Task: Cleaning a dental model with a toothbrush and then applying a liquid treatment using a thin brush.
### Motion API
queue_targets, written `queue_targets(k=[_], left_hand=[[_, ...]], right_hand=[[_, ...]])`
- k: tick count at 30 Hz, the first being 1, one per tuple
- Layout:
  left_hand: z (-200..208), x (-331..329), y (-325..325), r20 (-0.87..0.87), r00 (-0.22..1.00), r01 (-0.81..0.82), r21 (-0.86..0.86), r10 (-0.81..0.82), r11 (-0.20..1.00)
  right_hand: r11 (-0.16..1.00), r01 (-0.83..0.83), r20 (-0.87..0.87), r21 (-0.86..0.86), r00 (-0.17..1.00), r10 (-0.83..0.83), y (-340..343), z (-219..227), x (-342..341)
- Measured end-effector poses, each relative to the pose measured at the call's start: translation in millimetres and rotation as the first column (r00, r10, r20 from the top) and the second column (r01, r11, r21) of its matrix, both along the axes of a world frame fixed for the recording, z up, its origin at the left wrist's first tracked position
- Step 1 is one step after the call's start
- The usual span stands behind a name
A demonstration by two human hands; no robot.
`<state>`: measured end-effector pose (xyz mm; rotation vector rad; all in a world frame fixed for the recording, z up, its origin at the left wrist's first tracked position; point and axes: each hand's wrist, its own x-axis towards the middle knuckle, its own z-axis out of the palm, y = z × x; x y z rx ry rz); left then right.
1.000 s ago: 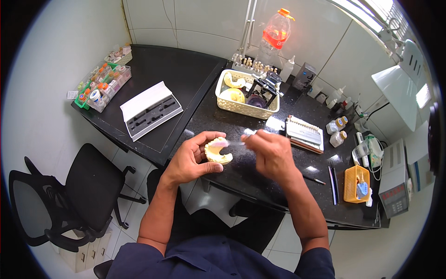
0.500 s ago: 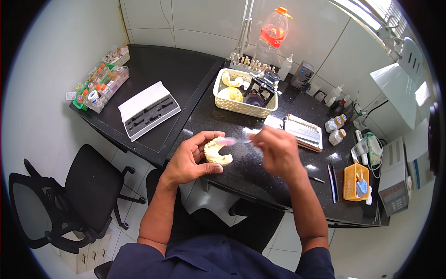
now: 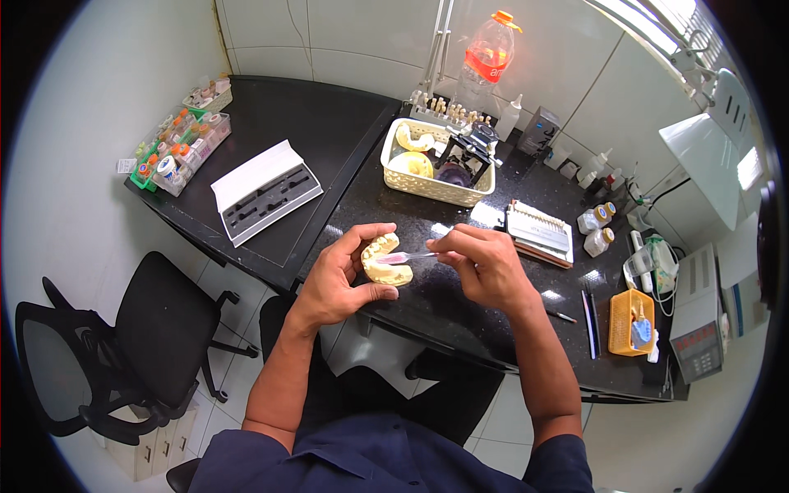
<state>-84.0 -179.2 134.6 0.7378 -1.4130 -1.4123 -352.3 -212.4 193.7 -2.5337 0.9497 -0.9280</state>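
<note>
A pale yellow dental cast (image 3: 380, 274), shaped like a horseshoe with a row of teeth, is gripped by my left hand (image 3: 335, 279), thumb at its near end and fingers along its far side. My right hand (image 3: 486, 264) pinches the clear handle of a toothbrush (image 3: 411, 256). Its pink-and-white bristle head lies against the inner curve of the cast. Both hands are over the front part of the black worktop (image 3: 444, 316).
Behind my hands stands a cream basket (image 3: 436, 191) with more casts and a black articulator. A tooth shade guide (image 3: 538, 234) lies to the right, near small jars (image 3: 598, 241) and an orange basket (image 3: 631, 324). An open white case (image 3: 267, 195) rests at left.
The toothbrush has moved from the far end of the cast down into its inner curve. My right hand has lowered slightly; my left hand keeps holding the cast.
</note>
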Motion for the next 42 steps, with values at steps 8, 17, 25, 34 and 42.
queue_targets(k=[8,17,25,34,42], left_hand=[[4.6,-4.3,1.6,0.205,0.975,-0.055,-0.178,0.091,0.983],[-4.0,-7.8,4.7,0.209,0.94,-0.208,-0.283,0.272,0.936],[-28.9,-23.1,6.8,0.104,0.81,-0.463,-0.49,0.577,0.739],[-27.9,-28.2,7.4,0.144,0.711,-0.459,-0.648,0.689,0.609],[-26.7,-32.0,7.2,0.112,0.685,-0.492,-0.657,0.72,0.57]], right_hand=[[0.998,0.056,-0.28,-0.029,0.958,-0.061,6.9,26.4,-10.7],[0.975,0.167,-0.231,-0.144,0.953,-0.197,8.5,20.2,-16.5],[0.966,0.148,-0.076,-0.213,0.983,-0.168,22.0,0.3,11.8],[0.929,0.14,-0.169,-0.342,0.964,-0.207,30.3,-1.2,13.1],[0.944,0.154,-0.146,-0.291,0.968,-0.203,25.2,-5.5,10.4]])
